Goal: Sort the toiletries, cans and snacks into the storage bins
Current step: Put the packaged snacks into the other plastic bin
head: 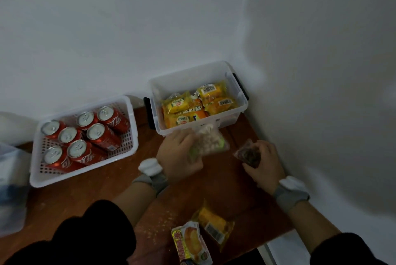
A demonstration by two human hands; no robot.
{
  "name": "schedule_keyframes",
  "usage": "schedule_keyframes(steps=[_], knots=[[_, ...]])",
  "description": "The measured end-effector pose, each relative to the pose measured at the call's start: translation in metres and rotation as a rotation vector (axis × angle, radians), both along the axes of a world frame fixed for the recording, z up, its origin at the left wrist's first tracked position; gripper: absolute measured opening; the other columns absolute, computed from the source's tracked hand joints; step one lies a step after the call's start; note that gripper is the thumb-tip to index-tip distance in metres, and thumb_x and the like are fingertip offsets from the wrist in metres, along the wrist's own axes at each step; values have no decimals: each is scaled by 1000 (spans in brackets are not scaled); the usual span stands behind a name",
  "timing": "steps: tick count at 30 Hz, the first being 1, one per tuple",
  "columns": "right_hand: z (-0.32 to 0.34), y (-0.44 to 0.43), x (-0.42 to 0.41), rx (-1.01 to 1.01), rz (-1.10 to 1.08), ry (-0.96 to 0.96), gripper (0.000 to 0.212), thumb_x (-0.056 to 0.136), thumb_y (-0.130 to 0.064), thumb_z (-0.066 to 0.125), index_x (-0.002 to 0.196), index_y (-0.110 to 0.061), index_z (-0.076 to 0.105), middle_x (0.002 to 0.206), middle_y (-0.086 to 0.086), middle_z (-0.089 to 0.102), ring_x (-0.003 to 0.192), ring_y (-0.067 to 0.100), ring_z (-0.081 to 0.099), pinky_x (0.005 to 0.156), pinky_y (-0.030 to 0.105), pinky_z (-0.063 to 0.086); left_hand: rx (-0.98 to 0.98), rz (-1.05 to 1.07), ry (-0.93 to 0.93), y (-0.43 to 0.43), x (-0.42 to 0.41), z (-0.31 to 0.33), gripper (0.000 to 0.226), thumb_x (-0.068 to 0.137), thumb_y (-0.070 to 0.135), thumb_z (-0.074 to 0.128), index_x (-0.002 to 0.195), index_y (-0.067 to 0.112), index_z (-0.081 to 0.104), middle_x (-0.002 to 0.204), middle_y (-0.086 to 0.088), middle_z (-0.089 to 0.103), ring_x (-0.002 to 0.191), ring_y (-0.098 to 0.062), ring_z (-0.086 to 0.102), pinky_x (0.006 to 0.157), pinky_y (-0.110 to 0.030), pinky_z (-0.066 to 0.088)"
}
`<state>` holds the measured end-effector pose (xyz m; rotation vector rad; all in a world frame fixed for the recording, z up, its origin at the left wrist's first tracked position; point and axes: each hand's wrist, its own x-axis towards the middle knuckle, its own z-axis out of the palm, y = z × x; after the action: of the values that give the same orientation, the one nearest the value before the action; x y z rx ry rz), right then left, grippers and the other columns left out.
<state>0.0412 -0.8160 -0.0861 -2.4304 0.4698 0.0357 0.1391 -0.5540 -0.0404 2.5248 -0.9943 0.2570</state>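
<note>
Left hand point(180, 153) grips a clear snack pouch point(211, 142) just before the clear bin point(243, 101) at the surface's far right corner, right hand point(264, 164) clasps a dark packet point(248, 154); slack film risks snagging the bin rim and spilling.

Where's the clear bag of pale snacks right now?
In the head view, the clear bag is held in the left hand, just in front of the clear snack bin.
</note>
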Motion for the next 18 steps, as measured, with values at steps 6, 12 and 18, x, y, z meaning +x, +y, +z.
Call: schedule_keyframes(steps=[6, 12, 18], knots=[[16, -4, 8, 60, 32, -102, 41, 76, -19, 76, 111, -14, 55, 123, 5, 46, 109, 19, 50, 89, 18, 34, 8, 195, 52, -9, 80, 33, 50, 68, 43, 62, 108, 14, 61, 100, -8, 65, 93, -32, 58, 78, -35, 47], [42, -14, 32, 166, -9, -212, 43, 72, -24, 76, 108, -25, 54, 107, -4, 52, 94, 13, 54, 80, 26, 47, 386, 172, 397, -12, 130, 18, 41, 75, 43, 72, 109, 23, 62, 107, -3, 66, 99, -26, 60, 83, -34, 49], [67, -13, 91, 139, 30, -384, 39, 70, -22, 76, 105, -21, 58, 103, -3, 52, 90, 12, 55, 77, 22, 50, 334, 201, 330, -1, 136, -10, 20, 81, 14, 65, 100, 14, 72, 115, -11, 62, 105, -33, 58, 90, -38, 48]])
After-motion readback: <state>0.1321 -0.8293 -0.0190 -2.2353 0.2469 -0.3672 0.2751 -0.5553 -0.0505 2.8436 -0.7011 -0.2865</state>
